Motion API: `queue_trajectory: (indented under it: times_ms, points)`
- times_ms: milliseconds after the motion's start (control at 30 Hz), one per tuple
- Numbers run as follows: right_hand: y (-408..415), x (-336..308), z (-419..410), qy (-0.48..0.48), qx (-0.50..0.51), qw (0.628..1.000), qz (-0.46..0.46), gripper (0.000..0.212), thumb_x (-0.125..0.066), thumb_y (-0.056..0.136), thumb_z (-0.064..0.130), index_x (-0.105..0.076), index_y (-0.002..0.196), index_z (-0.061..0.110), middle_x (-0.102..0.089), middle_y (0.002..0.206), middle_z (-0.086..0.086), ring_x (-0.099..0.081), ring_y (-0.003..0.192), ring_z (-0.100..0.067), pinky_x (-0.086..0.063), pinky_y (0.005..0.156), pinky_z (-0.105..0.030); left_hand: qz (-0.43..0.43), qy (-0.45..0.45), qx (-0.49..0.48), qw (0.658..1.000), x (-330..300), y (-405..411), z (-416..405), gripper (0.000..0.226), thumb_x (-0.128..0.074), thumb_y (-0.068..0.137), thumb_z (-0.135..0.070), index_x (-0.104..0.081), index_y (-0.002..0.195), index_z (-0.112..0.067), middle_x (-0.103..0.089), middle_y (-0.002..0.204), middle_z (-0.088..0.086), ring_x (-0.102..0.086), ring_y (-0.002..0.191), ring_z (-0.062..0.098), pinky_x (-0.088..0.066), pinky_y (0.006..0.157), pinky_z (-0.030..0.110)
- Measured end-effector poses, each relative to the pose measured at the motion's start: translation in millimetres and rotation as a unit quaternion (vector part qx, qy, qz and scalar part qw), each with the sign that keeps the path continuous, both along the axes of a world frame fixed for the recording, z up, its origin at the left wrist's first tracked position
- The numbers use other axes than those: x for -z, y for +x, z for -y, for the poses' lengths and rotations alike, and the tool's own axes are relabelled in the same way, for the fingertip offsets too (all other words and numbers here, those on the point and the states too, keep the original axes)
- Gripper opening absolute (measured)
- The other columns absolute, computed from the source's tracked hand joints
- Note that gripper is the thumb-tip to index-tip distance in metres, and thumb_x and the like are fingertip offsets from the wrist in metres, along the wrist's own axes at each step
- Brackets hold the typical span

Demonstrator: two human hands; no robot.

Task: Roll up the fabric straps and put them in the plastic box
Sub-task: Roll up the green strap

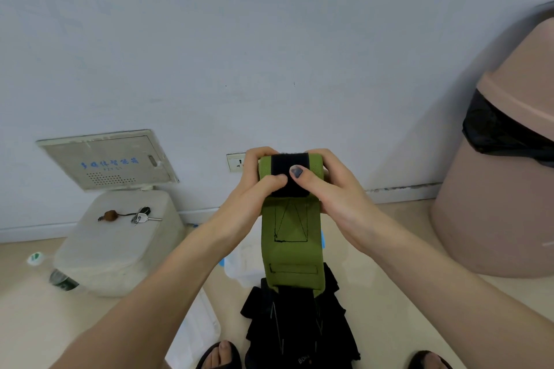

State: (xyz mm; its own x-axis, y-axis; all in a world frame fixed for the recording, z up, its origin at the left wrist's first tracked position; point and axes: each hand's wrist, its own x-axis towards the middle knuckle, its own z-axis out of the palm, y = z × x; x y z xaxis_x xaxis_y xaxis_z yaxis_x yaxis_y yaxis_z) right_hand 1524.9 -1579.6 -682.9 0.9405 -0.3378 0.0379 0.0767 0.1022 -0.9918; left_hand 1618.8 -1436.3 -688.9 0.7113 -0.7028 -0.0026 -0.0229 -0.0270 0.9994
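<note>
I hold a green fabric strap (292, 237) with a black hook-and-loop patch up in front of me. Its top end is wound into a roll between both hands, and the loose tail hangs straight down. My left hand (251, 189) grips the roll's left side with the thumb on the front. My right hand (326, 189) grips its right side, thumb pressed on the black patch. Under the hanging tail lies a pile of black straps (299, 323). Behind the strap, a clear plastic box (242, 263) sits on the floor, mostly hidden.
A white lidded container (120, 243) with keys (141, 217) on top stands at the left below a wall panel (108, 159). A bottle (61, 280) lies beside it. A large pink bin (503, 174) stands at the right. My sandalled feet (220, 355) show at the bottom.
</note>
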Motion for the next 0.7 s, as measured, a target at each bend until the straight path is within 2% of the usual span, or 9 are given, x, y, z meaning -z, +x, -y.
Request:
queue_trajectory:
  times_ms: [33,100,167,233,367,467,567,633,700]
  points:
    - [-0.1,-0.3,1.3,-0.004,0.000,1.000,0.005,0.018,-0.067,0.099,0.026,-0.063,0.114,0.017,-0.068,0.093,-0.002,-0.071,0.097,-0.019,-0.061,0.087,-0.038,-0.017,0.005,0.004,1.000,0.7,-1.3,0.6,0.032,-0.059,0.087,-0.048,-0.051,0.117,-0.047,-0.073,0.105,-0.018,-0.072,0.103,0.009,-0.055,0.097,0.049]
    - [0.0,-1.5,4.6,-0.015,-0.001,1.000,0.011,0.020,-0.069,0.098,0.025,-0.063,0.115,0.017,-0.067,0.093,-0.003,-0.069,0.094,-0.017,-0.060,0.086,-0.037,-0.053,0.004,0.008,0.999,1.5,-4.3,1.8,0.056,-0.060,0.084,-0.065,-0.048,0.131,-0.038,-0.072,0.122,-0.010,-0.070,0.115,0.016,-0.053,0.102,0.056]
    - [-0.2,-2.7,6.2,-0.020,-0.009,1.000,0.013,0.021,-0.070,0.097,0.022,-0.062,0.116,0.019,-0.068,0.094,-0.002,-0.068,0.092,-0.014,-0.058,0.083,-0.034,-0.085,-0.015,-0.004,0.996,-0.3,-6.1,2.6,0.073,-0.060,0.082,-0.069,-0.046,0.140,-0.026,-0.065,0.137,0.003,-0.067,0.122,0.026,-0.050,0.105,0.059]
    - [-2.0,-3.3,6.2,-0.037,-0.019,0.999,0.014,0.022,-0.071,0.096,0.018,-0.062,0.117,0.020,-0.070,0.098,-0.003,-0.068,0.093,-0.012,-0.056,0.080,-0.028,-0.112,-0.023,-0.008,0.993,-3.8,-7.1,2.8,0.078,-0.060,0.083,-0.067,-0.047,0.143,-0.018,-0.061,0.142,0.011,-0.065,0.124,0.032,-0.049,0.106,0.061]
    - [-4.3,-2.3,7.8,-0.053,-0.037,0.998,0.000,0.028,-0.075,0.093,0.015,-0.063,0.116,0.026,-0.068,0.113,-0.012,-0.069,0.097,-0.019,-0.059,0.085,-0.033,-0.126,-0.028,-0.016,0.992,-6.1,-7.1,0.1,0.055,-0.059,0.088,-0.045,-0.048,0.132,-0.014,-0.062,0.133,0.022,-0.067,0.117,0.036,-0.046,0.105,0.067]
    - [-5.3,-1.8,8.9,-0.010,-0.060,0.998,-0.031,0.036,-0.078,0.090,0.015,-0.063,0.119,0.029,-0.069,0.118,-0.011,-0.070,0.107,-0.029,-0.061,0.090,-0.044,-0.131,-0.038,-0.011,0.991,-7.2,-4.9,-1.0,0.036,-0.059,0.084,-0.035,-0.051,0.117,-0.021,-0.066,0.116,0.017,-0.065,0.103,0.031,-0.043,0.107,0.066]
    - [-6.9,-4.3,4.4,0.027,-0.084,0.994,-0.066,0.033,-0.073,0.094,0.032,-0.061,0.125,0.030,-0.074,0.117,-0.002,-0.074,0.104,-0.020,-0.062,0.081,-0.037,-0.105,-0.038,-0.003,0.994,-7.3,-1.5,-1.6,0.033,-0.058,0.081,-0.030,-0.052,0.113,-0.026,-0.067,0.113,0.014,-0.065,0.100,0.029,-0.045,0.105,0.064]
    - [-7.1,-5.0,1.5,0.028,-0.075,0.993,-0.089,0.032,-0.066,0.095,0.047,-0.062,0.123,0.032,-0.076,0.110,0.003,-0.076,0.099,-0.017,-0.062,0.076,-0.036,-0.056,-0.020,0.002,0.998,-4.3,0.3,-2.1,0.034,-0.061,0.075,-0.030,-0.052,0.108,-0.032,-0.065,0.106,0.011,-0.062,0.098,0.027,-0.046,0.103,0.064]
    - [-5.3,-4.0,0.2,0.005,-0.043,0.995,-0.093,0.029,-0.063,0.096,0.050,-0.064,0.117,0.030,-0.077,0.104,0.003,-0.076,0.094,-0.015,-0.063,0.076,-0.037,-0.025,-0.007,0.014,1.000,-1.3,-0.1,-2.8,0.032,-0.062,0.069,-0.034,-0.053,0.100,-0.039,-0.062,0.101,0.008,-0.058,0.096,0.025,-0.047,0.096,0.058]
